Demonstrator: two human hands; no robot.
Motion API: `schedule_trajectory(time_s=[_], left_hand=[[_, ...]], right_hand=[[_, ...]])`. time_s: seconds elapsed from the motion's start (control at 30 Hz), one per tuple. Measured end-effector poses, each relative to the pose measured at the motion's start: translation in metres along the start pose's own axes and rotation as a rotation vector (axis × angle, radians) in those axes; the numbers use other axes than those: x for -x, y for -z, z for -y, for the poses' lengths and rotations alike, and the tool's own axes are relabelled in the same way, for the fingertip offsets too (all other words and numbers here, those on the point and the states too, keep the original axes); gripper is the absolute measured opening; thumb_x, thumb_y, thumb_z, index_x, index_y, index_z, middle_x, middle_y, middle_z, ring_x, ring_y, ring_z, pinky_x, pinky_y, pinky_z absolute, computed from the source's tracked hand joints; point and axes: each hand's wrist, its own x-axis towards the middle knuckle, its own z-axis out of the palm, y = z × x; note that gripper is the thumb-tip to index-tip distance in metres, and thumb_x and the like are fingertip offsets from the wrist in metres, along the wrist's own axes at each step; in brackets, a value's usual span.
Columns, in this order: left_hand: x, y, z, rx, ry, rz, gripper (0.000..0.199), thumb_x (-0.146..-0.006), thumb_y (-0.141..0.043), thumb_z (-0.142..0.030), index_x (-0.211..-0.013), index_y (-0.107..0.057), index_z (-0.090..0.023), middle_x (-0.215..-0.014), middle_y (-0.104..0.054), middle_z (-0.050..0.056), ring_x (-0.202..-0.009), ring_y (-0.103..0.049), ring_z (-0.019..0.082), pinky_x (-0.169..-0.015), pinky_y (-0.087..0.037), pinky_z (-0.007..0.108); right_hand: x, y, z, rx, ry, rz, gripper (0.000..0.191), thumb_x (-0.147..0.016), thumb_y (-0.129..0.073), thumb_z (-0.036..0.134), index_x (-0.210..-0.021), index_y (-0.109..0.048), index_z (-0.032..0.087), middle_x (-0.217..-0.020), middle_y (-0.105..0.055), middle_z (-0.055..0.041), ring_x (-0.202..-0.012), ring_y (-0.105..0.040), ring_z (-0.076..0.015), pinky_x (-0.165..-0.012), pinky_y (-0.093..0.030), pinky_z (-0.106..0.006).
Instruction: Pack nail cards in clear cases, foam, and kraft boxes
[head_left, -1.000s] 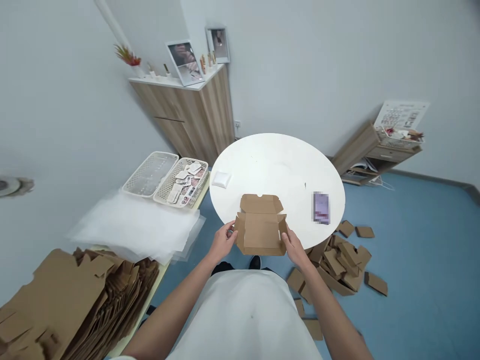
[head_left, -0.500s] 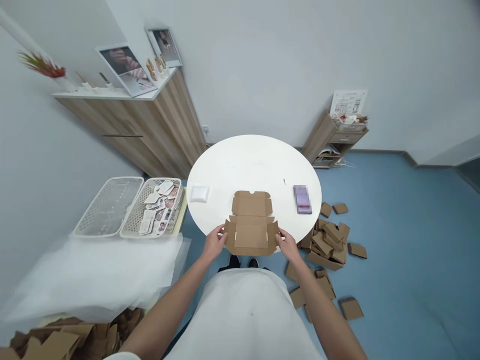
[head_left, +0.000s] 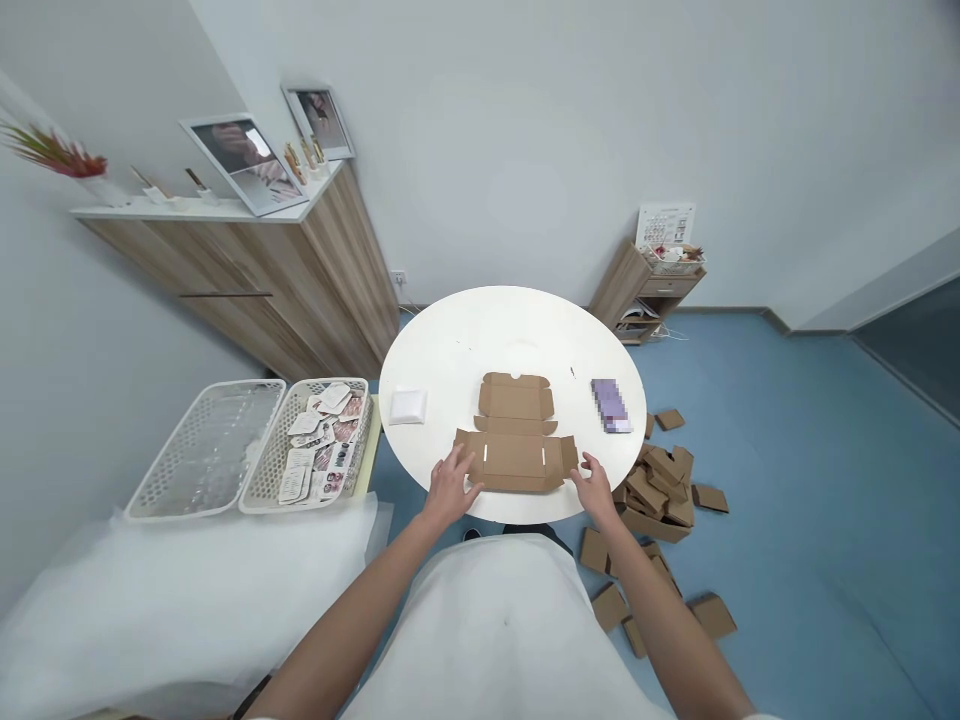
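Observation:
An unfolded brown cardboard box [head_left: 514,458] lies on the round white table [head_left: 517,330], its lid part pointing away from me and its front edge slightly raised. My left hand [head_left: 450,486] rests at its left side flap, fingers spread, the tips on or just over the cardboard. At the right side flap is my right hand [head_left: 594,488], thumb and fingers apart, with the thumb close to the flap's edge; whether it touches I cannot tell. A small white packet [head_left: 408,407] sits at the table's left, and a purple, pixelated item [head_left: 610,406] at its right.
Left of the table, a white plastic basket [head_left: 259,488] holds printed cards and packets beside another white basket [head_left: 202,450]. Several folded cardboard boxes [head_left: 660,490] are piled on the blue floor at right. A wooden cabinet [head_left: 247,270] and a small shelf [head_left: 626,285] stand by the wall.
The cardboard has moved forward onto the table and lies flatter. Both hands have loosened from its side flaps, fingers now apart. The camera view has shifted a little.

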Motion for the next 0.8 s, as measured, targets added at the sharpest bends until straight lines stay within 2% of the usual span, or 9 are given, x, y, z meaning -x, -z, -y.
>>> schedule_trajectory(time_s=[0.13,0.3,0.57,0.8], left_hand=[[0.005,-0.003,-0.009,-0.053,-0.078,0.144,0.053,-0.069,-0.060,-0.036,-0.118,-0.046,-0.022,-0.132,-0.038,0.011,-0.126,-0.027,0.028,-0.101,-0.020,0.047],[0.001,-0.009,-0.012,-0.075,-0.111,0.240,0.052,-0.066,-0.062,-0.035,-0.115,-0.048,-0.023,-0.129,-0.041,0.009,-0.126,-0.027,0.027,-0.102,-0.016,0.047],[-0.010,-0.020,-0.019,-0.082,-0.145,0.285,0.044,-0.068,-0.061,-0.026,-0.111,-0.050,-0.024,-0.123,-0.046,0.009,-0.120,-0.034,0.026,-0.101,-0.018,0.047],[-0.025,-0.026,-0.023,-0.066,-0.079,0.319,0.043,-0.069,-0.060,-0.025,-0.110,-0.050,-0.024,-0.121,-0.047,0.009,-0.119,-0.035,0.026,-0.101,-0.018,0.046]], right_hand=[[-0.001,0.000,0.002,-0.014,-0.016,-0.031,0.059,-0.070,-0.047,0.039,-0.125,-0.039,0.019,-0.111,-0.049,-0.0092,-0.074,-0.055,-0.0172,-0.072,-0.043,-0.030],[-0.010,-0.002,0.007,-0.027,0.017,-0.025,0.057,-0.069,-0.048,0.037,-0.123,-0.040,0.020,-0.108,-0.051,-0.0075,-0.072,-0.054,-0.0158,-0.073,-0.044,-0.030],[-0.045,-0.008,0.017,-0.008,0.031,0.063,0.050,-0.071,-0.047,0.036,-0.118,-0.045,0.020,-0.110,-0.051,-0.0081,-0.095,-0.051,-0.0203,-0.084,-0.042,-0.035],[-0.087,-0.016,0.036,0.025,0.013,0.167,0.051,-0.073,-0.046,0.039,-0.120,-0.044,0.019,-0.113,-0.051,-0.0084,-0.098,-0.050,-0.0195,-0.084,-0.041,-0.032]])
